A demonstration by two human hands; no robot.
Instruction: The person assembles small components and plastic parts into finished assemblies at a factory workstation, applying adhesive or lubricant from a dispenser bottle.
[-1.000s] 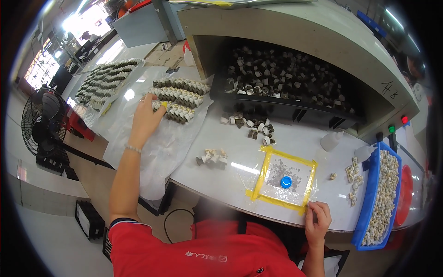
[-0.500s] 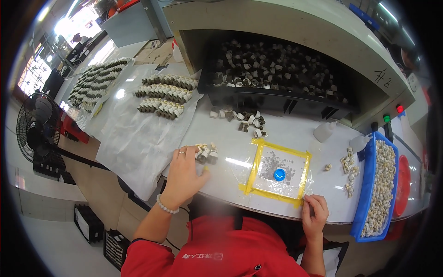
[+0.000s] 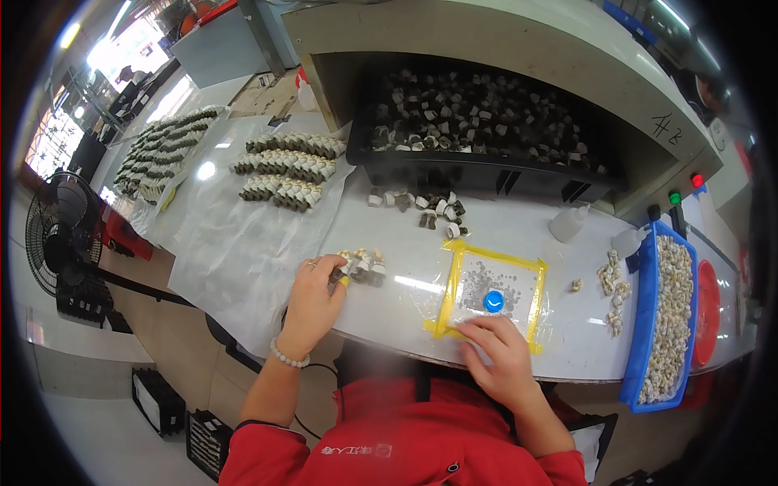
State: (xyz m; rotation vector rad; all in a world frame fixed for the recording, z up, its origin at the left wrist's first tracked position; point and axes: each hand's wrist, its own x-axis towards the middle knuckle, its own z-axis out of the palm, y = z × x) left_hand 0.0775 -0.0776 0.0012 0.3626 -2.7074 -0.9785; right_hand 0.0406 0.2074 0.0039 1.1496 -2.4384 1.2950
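My left hand [image 3: 309,298] pinches a small white-and-dark piece [image 3: 337,274] between thumb and fingers; a bit of yellow shows on the thumb. Right beside it stands a short row of similar small pieces [image 3: 369,268] with cream tops. My right hand [image 3: 504,358] hovers by the lower edge of a white square [image 3: 515,279] bordered with yellow tape [image 3: 445,301]. Its thumb and forefinger are apart, and no object shows between them. On the square, among grey spots, sits a round blue cap-like thing [image 3: 493,302].
Rows of assembled pieces [image 3: 284,167] lie on white sheeting [image 3: 219,251] at left. A black bin [image 3: 478,177] of white-and-dark pieces stands under a machine hood [image 3: 494,40]; loose ones [image 3: 442,208] lie before it. At right are white bottles [image 3: 568,223] and a blue tray [image 3: 638,356] of cream pieces.
My right hand has swung left from the taped square's lower right corner to its lower edge. My left hand has shifted slightly left, away from the short row, with a piece in its fingers.
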